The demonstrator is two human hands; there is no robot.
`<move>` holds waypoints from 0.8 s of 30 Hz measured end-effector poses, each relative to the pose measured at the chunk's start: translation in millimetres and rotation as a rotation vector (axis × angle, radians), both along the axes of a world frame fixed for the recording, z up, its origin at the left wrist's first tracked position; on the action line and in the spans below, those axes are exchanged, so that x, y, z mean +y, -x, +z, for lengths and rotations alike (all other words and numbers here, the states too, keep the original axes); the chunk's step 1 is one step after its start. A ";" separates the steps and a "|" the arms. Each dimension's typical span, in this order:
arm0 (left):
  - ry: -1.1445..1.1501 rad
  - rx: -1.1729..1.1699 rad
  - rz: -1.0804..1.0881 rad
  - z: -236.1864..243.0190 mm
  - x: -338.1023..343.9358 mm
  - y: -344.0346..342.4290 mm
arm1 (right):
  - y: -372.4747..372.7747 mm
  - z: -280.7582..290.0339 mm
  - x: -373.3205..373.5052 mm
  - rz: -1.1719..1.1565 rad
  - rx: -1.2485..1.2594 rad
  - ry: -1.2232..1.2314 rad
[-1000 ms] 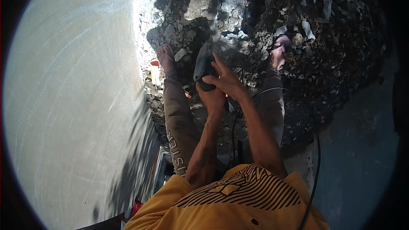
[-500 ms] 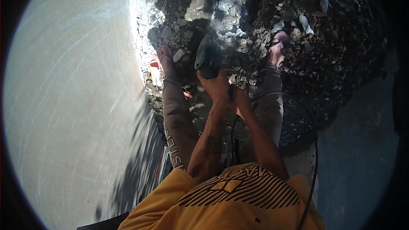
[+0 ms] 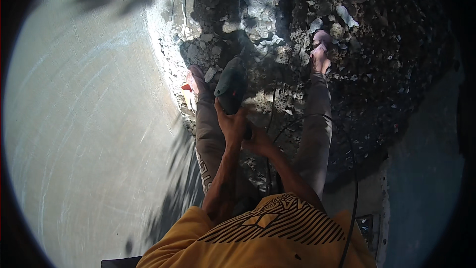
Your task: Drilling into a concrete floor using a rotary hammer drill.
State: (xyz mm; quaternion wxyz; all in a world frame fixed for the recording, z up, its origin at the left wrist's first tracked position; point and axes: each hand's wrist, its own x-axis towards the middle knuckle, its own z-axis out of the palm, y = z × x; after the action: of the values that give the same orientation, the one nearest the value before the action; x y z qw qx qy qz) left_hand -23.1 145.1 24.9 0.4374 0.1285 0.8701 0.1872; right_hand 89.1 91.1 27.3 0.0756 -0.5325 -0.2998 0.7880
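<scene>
My left hand grips the rear of a dark green power tool that points down into the broken rubble between my feet. Just to its right, my right hand is closed low on the tool's handle, where the black cord leaves it. The tool's tip is hidden among grey stone chunks. My left foot and right foot, both in sandals, stand on the debris on either side of the tool.
A smooth grey concrete slab fills the left, ending at a ragged broken edge. Dark rubble and soil spread to the right. The cord loops down past my right leg. A blue-grey surface lies at lower right.
The tool and both hands have shifted slightly left and lower in view. My right hand, on top of the tool a second ago, has slid down to its handle.
</scene>
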 end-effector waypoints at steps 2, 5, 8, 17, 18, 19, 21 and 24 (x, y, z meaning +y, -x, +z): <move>0.145 -0.048 -0.172 9.6 21.7 -2.4 | -17.9 -24.2 -6.4 0.072 0.091 0.102; 0.228 -0.035 -0.543 4.5 28.8 22.8 | -11.1 -49.6 42.6 -0.334 -0.065 0.583; 0.275 -0.111 -0.856 0.1 35.8 24.6 | -1.3 -49.2 120.3 -0.721 -0.317 0.651; 0.377 -0.134 -1.145 -16.7 108.6 0.6 | 9.9 -112.3 159.3 0.063 -0.520 0.034; 0.345 -0.153 -1.124 -21.8 115.4 -12.9 | -6.4 -139.2 146.9 0.103 -0.566 -0.434; 0.405 -0.115 -1.168 -36.2 120.1 -11.9 | -10.6 -160.0 180.0 0.298 -0.389 -0.187; 0.318 -0.171 -1.036 -44.7 141.0 -29.9 | -17.1 -176.6 220.4 0.649 -0.447 -0.141; 0.276 -0.156 -1.070 -87.7 166.5 -57.3 | -61.2 -241.7 236.4 0.677 -0.553 -0.192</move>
State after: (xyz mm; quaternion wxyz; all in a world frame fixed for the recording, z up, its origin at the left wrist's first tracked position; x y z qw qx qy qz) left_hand 34.2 311.7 -62.8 0.5473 0.4798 0.6649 -0.1676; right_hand 150.3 327.5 -214.4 -0.2205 -0.5855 -0.5378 0.5651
